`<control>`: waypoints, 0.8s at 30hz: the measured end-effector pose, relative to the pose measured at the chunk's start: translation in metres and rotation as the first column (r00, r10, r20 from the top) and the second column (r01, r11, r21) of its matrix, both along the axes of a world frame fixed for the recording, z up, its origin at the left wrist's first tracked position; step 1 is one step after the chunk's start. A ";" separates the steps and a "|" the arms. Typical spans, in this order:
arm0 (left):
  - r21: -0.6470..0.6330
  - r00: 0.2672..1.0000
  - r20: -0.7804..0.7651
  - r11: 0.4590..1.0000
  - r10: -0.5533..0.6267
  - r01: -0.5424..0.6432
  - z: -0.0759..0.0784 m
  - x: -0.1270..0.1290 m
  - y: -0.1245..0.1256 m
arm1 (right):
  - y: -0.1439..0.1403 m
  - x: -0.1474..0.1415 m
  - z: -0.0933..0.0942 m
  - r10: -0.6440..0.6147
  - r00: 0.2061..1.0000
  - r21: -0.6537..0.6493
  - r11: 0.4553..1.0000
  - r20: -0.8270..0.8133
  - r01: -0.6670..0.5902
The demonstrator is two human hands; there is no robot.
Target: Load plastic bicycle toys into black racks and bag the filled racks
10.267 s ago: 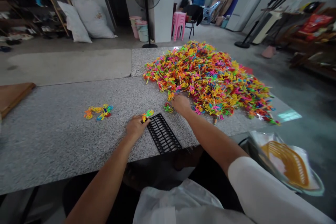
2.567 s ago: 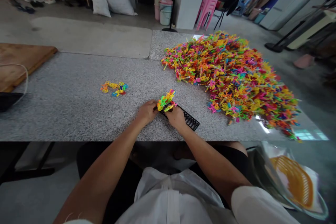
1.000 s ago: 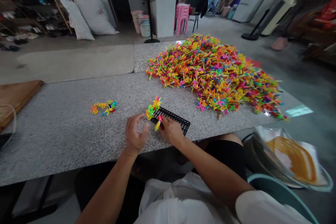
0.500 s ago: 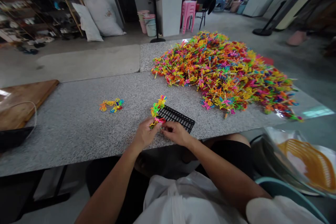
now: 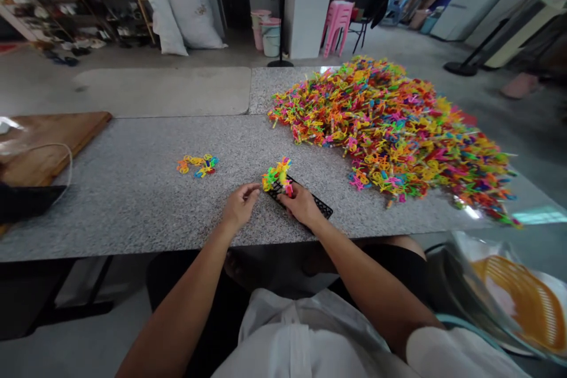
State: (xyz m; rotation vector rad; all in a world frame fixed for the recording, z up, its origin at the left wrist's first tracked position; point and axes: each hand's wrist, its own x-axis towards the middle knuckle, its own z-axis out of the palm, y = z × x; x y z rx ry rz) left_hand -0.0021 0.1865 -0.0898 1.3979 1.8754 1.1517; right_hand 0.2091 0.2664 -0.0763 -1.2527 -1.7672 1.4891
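A black slotted rack (image 5: 319, 207) lies near the front edge of the grey stone table (image 5: 133, 189). A row of small bright plastic pieces (image 5: 275, 173) stands in its far end. My right hand (image 5: 301, 205) rests on the rack and pinches a pink piece (image 5: 289, 189) against it. Just left of the rack, my left hand (image 5: 239, 207) rests on the table with its fingers curled, and I see nothing in it. A big heap of the same coloured plastic pieces (image 5: 390, 124) covers the right side of the table.
A small cluster of orange, yellow and blue pieces (image 5: 198, 164) lies on the table to the left. A wooden board (image 5: 48, 142) sits at the far left edge. An orange basket in a bag (image 5: 514, 301) is at my lower right. A standing fan (image 5: 283, 6) is behind the table.
My right hand has carried the pink piece from between both hands up onto the rack beside the standing row. My left hand has let go and drawn slightly left.
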 end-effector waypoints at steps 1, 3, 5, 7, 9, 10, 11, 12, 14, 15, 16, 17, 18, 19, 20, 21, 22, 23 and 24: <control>-0.013 1.000 -0.008 1.000 -0.002 0.002 -0.005 -0.001 0.004 | 0.001 -0.005 -0.003 -0.066 0.997 0.003 0.998 0.029 0.066; -0.038 0.999 -0.048 0.999 -0.001 -0.001 -0.013 -0.002 0.012 | 0.003 -0.013 -0.009 -0.149 0.985 0.014 0.989 0.092 0.148; -0.063 0.995 -0.096 0.998 -0.014 0.008 -0.018 -0.003 0.020 | 0.007 -0.020 -0.012 -0.141 0.978 0.046 0.990 0.151 0.136; -0.097 0.987 -0.150 0.994 -0.055 0.041 -0.020 -0.003 0.029 | 0.010 -0.026 -0.012 -0.101 0.970 0.099 0.992 0.221 0.081; -0.136 0.974 -0.204 0.988 -0.102 0.075 -0.019 -0.005 0.037 | 0.013 -0.033 -0.010 -0.095 0.940 0.173 0.984 0.328 0.039; -0.151 0.966 -0.229 0.985 -0.120 0.086 -0.019 -0.005 0.040 | 0.013 -0.036 -0.009 -0.113 0.915 0.217 0.976 0.388 0.028; -0.160 0.959 -0.252 0.983 -0.133 0.094 -0.019 -0.006 0.043 | 0.013 -0.038 -0.008 -0.139 0.885 0.260 0.966 0.445 0.021; -0.163 0.951 -0.273 0.981 -0.143 0.101 -0.018 -0.006 0.045 | 0.013 -0.041 -0.007 -0.170 0.852 0.296 0.955 0.496 0.018; -0.157 0.933 -0.319 0.980 -0.167 0.122 -0.018 -0.006 0.047 | 0.010 -0.044 -0.007 -0.208 0.787 0.335 0.942 0.581 0.002; -0.154 0.922 -0.344 0.979 -0.179 0.132 -0.019 -0.006 0.048 | 0.008 -0.045 -0.007 -0.214 0.758 0.342 0.940 0.616 -0.012; -0.152 0.911 -0.368 0.979 -0.187 0.139 -0.019 -0.005 0.048 | 0.005 -0.045 -0.008 -0.215 0.732 0.347 0.938 0.646 -0.030; -0.151 0.902 -0.389 0.979 -0.189 0.140 -0.019 -0.003 0.047 | 0.003 -0.046 -0.008 -0.217 0.708 0.355 0.934 0.672 -0.051; -0.152 0.895 -0.406 0.979 -0.185 0.133 -0.020 -0.002 0.047 | 0.001 -0.046 -0.009 -0.223 0.685 0.367 0.928 0.694 -0.070; -0.153 0.891 -0.417 0.980 -0.178 0.124 -0.020 0.000 0.046 | -0.002 -0.047 -0.009 -0.230 0.664 0.379 0.921 0.711 -0.087; -0.155 0.889 -0.426 0.981 -0.170 0.113 -0.020 0.002 0.045 | -0.003 -0.047 -0.009 -0.237 0.645 0.389 0.916 0.726 -0.101; -0.162 0.886 -0.434 0.982 -0.163 0.101 -0.020 0.003 0.044 | -0.005 -0.048 -0.009 -0.240 0.629 0.395 0.912 0.739 -0.115; -0.173 0.883 -0.442 0.981 -0.158 0.089 -0.019 0.005 0.044 | -0.005 -0.049 -0.008 -0.243 0.616 0.398 0.909 0.749 -0.126; -0.186 0.880 -0.450 0.979 -0.156 0.078 -0.018 0.006 0.043 | -0.006 -0.049 -0.008 -0.242 0.606 0.399 0.907 0.758 -0.137; -0.202 0.875 -0.458 0.977 -0.157 0.070 -0.017 0.007 0.042 | -0.006 -0.050 -0.007 -0.237 0.600 0.399 0.904 0.764 -0.151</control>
